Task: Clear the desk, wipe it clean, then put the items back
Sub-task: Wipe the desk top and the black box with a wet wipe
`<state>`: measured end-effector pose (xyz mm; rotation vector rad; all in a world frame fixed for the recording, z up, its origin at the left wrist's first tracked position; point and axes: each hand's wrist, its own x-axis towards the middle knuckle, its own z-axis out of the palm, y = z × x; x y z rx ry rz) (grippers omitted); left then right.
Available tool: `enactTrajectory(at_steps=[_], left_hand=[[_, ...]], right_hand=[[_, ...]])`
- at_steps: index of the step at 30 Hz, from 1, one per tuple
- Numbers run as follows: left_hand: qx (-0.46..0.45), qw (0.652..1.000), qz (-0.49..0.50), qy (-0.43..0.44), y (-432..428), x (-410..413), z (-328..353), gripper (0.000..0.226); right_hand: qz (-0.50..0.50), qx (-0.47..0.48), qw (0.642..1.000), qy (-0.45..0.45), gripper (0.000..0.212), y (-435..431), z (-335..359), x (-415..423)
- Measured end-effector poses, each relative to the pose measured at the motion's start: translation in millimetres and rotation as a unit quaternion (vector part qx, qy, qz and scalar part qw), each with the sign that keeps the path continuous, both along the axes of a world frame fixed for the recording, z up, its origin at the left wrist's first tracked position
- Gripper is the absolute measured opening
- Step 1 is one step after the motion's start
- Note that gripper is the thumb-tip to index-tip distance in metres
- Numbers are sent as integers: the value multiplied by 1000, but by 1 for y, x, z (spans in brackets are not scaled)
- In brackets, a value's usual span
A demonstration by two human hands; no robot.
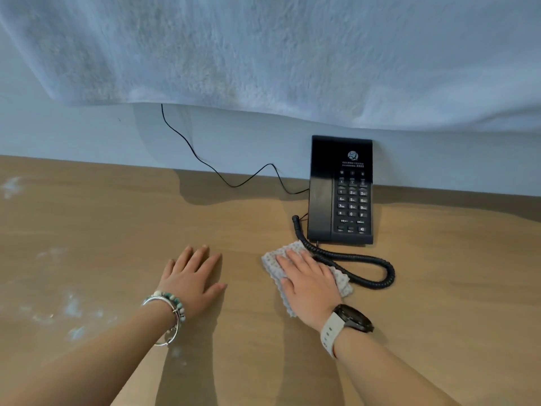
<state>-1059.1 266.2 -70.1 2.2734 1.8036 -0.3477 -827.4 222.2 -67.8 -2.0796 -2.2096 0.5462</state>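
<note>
My right hand (307,284) lies flat on a grey-white knitted cloth (273,260), pressing it onto the wooden desk (117,230) just in front of a black desk phone (341,190). The phone's coiled cord (360,265) loops on the desk to the right of the cloth and touches its far edge. My left hand (191,276) rests palm down on the bare wood to the left, fingers spread, holding nothing. White dusty smears (70,309) mark the desk at the left.
A thin black cable (205,162) runs from the phone up the pale wall behind the desk. A white fluffy fabric (263,48) hangs over the wall above. The phone stands against the wall at the desk's far edge.
</note>
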Motion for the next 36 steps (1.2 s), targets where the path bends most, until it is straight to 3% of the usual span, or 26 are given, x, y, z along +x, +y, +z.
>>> enactTrajectory(at_steps=[5, 9, 11, 15, 17, 19, 23, 31, 36], left_hand=[[4, 999, 32, -24, 6, 9, -2, 107], [9, 1000, 12, -10, 12, 3, 2, 103], [9, 1000, 5, -1, 22, -4, 6, 103], [-3, 999, 48, -4, 48, -19, 8, 94], [-18, 998, 68, -2, 58, -27, 6, 89], [-26, 998, 65, 1, 64, -32, 2, 99], [-45, 998, 51, -18, 75, -38, 0, 102], [-53, 998, 40, -22, 78, -42, -5, 97], [-62, 998, 25, -2, 81, -41, -5, 105]], right_hand=[[-74, 4, 997, 1, 51, 23, -4, -8], [8, 58, 998, -2, 62, 15, -6, -39], [28, 29, 999, 13, 54, 26, -8, -31], [-90, 3, 996, -7, 53, 42, -5, -31], [-53, 5, 999, 11, 67, 41, -2, -56], [11, -12, 1000, 15, 82, 43, -3, -71], [-23, -9, 1000, 4, 53, 92, -4, -52], [-122, 45, 991, -20, 53, 194, -10, -39], [-152, 120, 979, -56, 42, 223, -22, -37]])
